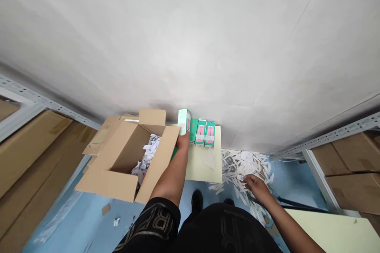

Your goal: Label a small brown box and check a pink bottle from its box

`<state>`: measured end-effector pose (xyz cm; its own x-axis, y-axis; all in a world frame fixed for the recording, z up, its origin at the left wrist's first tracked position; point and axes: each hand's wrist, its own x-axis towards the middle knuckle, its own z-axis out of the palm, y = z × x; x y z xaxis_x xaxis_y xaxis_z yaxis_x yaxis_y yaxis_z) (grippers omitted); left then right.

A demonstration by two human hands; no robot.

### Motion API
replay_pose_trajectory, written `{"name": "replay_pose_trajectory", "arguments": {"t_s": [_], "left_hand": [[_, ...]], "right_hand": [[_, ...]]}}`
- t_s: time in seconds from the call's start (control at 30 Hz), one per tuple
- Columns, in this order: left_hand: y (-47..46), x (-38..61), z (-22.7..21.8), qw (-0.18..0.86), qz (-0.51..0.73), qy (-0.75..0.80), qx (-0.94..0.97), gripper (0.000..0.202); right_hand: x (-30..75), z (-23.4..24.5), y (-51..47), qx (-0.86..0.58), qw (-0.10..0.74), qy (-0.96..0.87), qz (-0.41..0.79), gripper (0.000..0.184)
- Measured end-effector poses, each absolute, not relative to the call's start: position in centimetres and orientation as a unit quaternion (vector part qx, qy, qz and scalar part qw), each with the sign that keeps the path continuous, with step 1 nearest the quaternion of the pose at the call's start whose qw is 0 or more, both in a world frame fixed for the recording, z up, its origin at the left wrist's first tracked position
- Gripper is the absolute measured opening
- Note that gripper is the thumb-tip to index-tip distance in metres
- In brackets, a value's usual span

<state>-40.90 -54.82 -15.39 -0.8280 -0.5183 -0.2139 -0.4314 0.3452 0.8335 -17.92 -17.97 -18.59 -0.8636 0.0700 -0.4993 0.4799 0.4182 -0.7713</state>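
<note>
Now left hand (183,139) grips green box (184,121); right hand (255,184) spread over paper strips (237,166).

Small pale-yellow table (204,166) against the white wall carries a row of green-and-pink boxes (202,132) along its far edge, plus an open cardboard carton (124,158) overhanging its left side, shredded paper inside. Blue floor (89,213) has a heap of white paper strips (246,170) right of the table, a few scraps at left.
</note>
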Motion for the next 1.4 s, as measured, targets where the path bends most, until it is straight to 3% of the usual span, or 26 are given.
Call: {"name": "replay_pose_trajectory", "arguments": {"t_s": [0.33,0.47,0.67,0.83,1.07,1.27,1.4], "left_hand": [[-50.8,-31.7,-9.9,0.056,-0.621,-0.741,0.248,0.049],[-49.5,-27.3,-7.7,-0.03,-0.723,-0.668,0.174,0.059],[-48.0,-23.4,-5.5,-0.223,-0.791,-0.568,0.042,0.062],[-46.9,-23.4,-5.6,-0.354,-0.769,-0.529,-0.055,0.067],[-44.6,-23.2,-8.7,-0.494,-0.643,-0.583,-0.051,0.063],[-38.3,-18.4,-9.5,-0.589,-0.584,-0.537,-0.155,0.073],[-31.3,-13.1,-9.2,-0.573,-0.59,-0.53,-0.207,0.084]], "right_hand": [[-24.5,-16.9,-21.6,0.067,0.226,0.805,-0.545,0.035],[-27.4,-13.9,-23.7,0.092,0.236,0.727,-0.639,0.036],[-26.8,-7.6,-25.8,-0.005,0.193,0.561,-0.805,0.062],[-22.7,-5.8,-26.0,0.038,0.052,0.565,-0.822,0.056],[-13.6,-7.5,-23.0,0.185,-0.163,0.616,-0.749,0.061],[-3.6,-7.9,-20.3,0.316,-0.258,0.556,-0.724,0.053],[1.1,-8.2,-18.6,0.353,-0.254,0.438,-0.786,0.046]]}}
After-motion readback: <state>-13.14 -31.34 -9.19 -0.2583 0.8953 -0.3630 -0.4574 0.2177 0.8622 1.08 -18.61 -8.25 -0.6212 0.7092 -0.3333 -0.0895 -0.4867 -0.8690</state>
